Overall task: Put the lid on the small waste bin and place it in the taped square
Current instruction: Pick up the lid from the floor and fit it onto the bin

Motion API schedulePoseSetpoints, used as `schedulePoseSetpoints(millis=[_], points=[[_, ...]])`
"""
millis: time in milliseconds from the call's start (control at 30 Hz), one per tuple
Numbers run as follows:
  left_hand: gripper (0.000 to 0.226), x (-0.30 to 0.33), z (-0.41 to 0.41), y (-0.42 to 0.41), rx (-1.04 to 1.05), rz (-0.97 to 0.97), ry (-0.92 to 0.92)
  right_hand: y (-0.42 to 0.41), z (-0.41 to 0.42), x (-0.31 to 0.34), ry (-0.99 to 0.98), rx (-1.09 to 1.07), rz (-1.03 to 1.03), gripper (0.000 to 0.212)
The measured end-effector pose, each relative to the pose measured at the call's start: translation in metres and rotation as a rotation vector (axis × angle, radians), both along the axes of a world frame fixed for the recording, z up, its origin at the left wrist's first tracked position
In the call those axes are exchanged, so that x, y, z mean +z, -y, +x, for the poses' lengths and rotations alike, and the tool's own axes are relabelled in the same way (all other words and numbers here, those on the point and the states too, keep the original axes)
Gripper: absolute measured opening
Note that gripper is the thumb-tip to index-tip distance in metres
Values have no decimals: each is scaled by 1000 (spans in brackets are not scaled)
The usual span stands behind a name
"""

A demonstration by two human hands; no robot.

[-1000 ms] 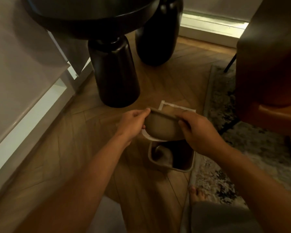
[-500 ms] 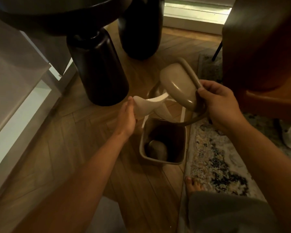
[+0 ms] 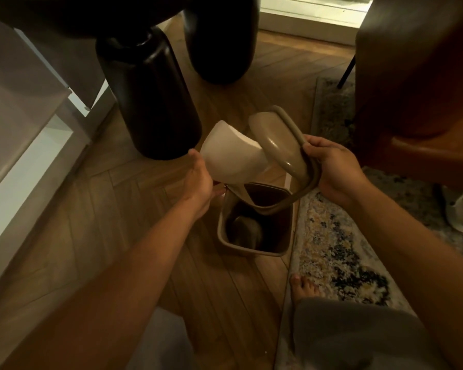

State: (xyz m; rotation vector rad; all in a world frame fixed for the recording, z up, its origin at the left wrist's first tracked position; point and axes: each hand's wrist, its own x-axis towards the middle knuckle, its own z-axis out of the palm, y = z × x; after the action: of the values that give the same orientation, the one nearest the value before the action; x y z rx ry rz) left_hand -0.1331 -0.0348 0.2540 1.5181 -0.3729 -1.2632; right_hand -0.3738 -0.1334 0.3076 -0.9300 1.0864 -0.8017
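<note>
A small beige waste bin (image 3: 223, 232) stands open on the wooden floor beside the rug. Above it, tilted on its edge, is the beige lid (image 3: 277, 140). My right hand (image 3: 336, 170) grips the lid's frame at its right side. A white swing flap (image 3: 231, 153) sticks out from the lid to the left, and my left hand (image 3: 199, 186) holds its lower edge. Only a short strip of the white taped square (image 3: 288, 178) shows behind the bin; the lid and flap hide the rest.
Two thick black table legs (image 3: 150, 102) (image 3: 221, 41) stand behind the bin. A white cabinet (image 3: 24, 134) runs along the left. A patterned rug (image 3: 332, 252) and a brown chair (image 3: 417, 76) lie to the right. My bare foot (image 3: 302, 287) rests near the bin.
The lid, held flat over the bin a second ago, has been turned up on its edge. The white flap has swung out to the left, and my left hand has shifted onto it.
</note>
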Motion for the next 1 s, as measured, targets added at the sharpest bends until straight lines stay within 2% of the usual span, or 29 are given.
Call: schedulePoseSetpoints(millis=[167, 300, 400, 500, 567, 633, 867, 1000], points=[[57, -4, -1, 1, -122, 32, 6, 7, 11, -15, 111, -16, 114, 34], [66, -12, 3, 0, -193, 96, 18, 16, 22, -32, 178, -37, 184, 37], [52, -22, 8, -4, -244, 108, 24, 23, 28, -48, 152, -54, 188, 33], [47, -35, 15, -5, -267, 135, 48, 26, 33, -69, -102, -127, 111, 30], [46, -43, 18, -6, -276, 152, 66, 24, 33, -85, -325, -74, 9, 35], [45, -50, 18, -7, -293, 177, 103, 17, 33, -95, -468, 34, -58, 41], [58, -67, 14, -14, -389, 283, 198, 9, 29, -109, -721, 284, -20, 67], [63, -70, 14, -16, -433, 304, 233, 2, 21, -116, -736, 355, 93, 73]])
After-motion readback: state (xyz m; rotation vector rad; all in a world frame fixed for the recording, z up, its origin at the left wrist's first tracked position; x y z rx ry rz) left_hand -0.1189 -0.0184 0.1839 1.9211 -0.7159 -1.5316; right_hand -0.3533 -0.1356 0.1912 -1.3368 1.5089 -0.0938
